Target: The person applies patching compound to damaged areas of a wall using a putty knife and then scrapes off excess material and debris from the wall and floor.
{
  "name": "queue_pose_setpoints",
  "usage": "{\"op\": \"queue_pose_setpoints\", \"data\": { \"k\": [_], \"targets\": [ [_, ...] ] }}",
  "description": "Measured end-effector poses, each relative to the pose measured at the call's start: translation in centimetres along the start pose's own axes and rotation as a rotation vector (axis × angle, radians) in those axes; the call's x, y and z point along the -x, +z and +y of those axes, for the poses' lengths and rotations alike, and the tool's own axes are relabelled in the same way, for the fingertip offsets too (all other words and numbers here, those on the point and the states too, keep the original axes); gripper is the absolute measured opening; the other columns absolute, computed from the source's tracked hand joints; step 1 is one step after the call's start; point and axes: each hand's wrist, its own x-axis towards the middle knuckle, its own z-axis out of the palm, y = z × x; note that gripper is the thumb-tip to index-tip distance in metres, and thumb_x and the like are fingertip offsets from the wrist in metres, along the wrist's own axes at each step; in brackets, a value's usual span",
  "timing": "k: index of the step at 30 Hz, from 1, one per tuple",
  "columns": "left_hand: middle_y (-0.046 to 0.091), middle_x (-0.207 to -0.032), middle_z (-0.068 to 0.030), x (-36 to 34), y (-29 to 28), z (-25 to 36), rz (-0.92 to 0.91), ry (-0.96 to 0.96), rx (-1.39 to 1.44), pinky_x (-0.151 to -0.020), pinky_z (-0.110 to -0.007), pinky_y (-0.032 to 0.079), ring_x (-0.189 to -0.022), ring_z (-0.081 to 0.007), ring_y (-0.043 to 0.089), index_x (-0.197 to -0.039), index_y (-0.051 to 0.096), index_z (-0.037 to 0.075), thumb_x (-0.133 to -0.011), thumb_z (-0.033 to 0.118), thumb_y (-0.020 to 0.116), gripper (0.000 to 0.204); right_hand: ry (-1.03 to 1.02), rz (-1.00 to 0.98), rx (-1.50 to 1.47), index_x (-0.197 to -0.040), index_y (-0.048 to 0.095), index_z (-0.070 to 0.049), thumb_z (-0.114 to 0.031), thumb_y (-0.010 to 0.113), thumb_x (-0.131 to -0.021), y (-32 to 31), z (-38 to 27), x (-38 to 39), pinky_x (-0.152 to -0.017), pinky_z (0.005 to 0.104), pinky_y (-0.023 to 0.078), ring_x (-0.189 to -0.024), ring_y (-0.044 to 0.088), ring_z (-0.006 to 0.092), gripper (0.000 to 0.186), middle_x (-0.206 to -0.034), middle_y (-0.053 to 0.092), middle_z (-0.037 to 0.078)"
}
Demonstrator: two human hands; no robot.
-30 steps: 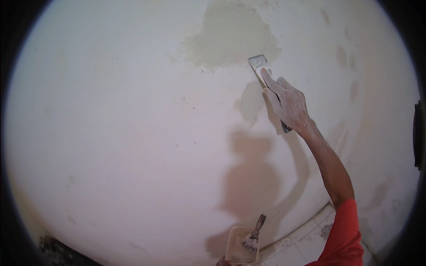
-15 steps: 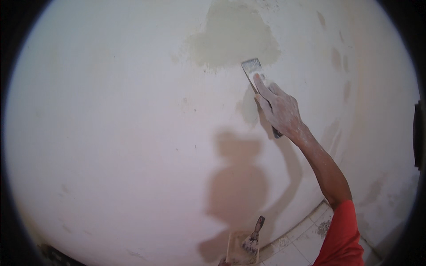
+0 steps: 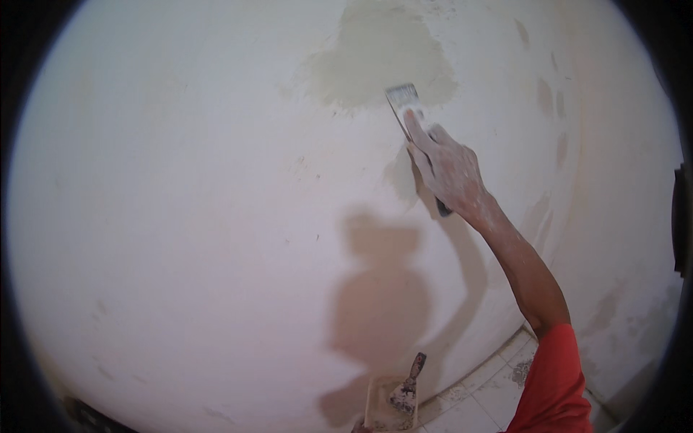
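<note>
— Since the earlier frame, the right hand [image 3: 446,167] and its putty knife [image 3: 406,108] have climbed the wall [image 3: 180,216], so the blade now meets the lower right edge of the greenish-grey filler patch [image 3: 382,61] near the wall's top edge.

— How is the knife held?

— The right hand is clenched round the dark handle, forefinger stretched along the blade. The left hand is barely in view at the bottom edge, under a flat board [image 3: 386,404] carrying filler and a second knife [image 3: 408,386]; whether it grips the board cannot be told.

— What would make this stroke good?

— Probably a low blade angle and even pressure from that forefinger, drawing outward from the patch so the rim feathers into the pale paint. A steep blade would likely leave ridges.

— Anything to watch?

— Smaller dark spots [image 3: 546,97] sit toward the wall's right edge, and the tiled floor [image 3: 491,393] meets the wall at its lower right corner.
</note>
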Motion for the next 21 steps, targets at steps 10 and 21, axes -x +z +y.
{"op": "queue_pose_setpoints", "data": {
  "k": [10,21],
  "targets": [
    [0.051,-0.137,-0.0166,-3.8,3.3,0.0,-0.025,-0.05,-0.026,-0.098,-0.051,0.051,-0.123,-0.0305,0.054,-0.148,0.028,0.003,-0.094,0.024,0.061,0.067,0.009,0.242,0.053,-0.147,0.041,-0.013,-0.026,0.05,-0.098,0.4,8.4,-5.8,-0.066,0.0501,0.052,-0.072,0.061,0.0377,0.052,-0.088,0.058,0.018],
    [0.051,-0.136,-0.0166,-2.1,1.9,-0.8,-0.007,-0.096,-0.076,-0.097,-0.049,0.052,-0.123,-0.0296,0.055,-0.148,0.028,0.002,-0.094,0.025,0.062,0.068,0.183,-0.228,-0.122,-0.145,0.046,-0.016,-0.014,0.055,-0.094,-1.0,5.4,16.1,-0.06,0.0419,0.053,-0.069,0.061,0.0313,0.052,-0.091,0.057,0.012]
  ]
}}
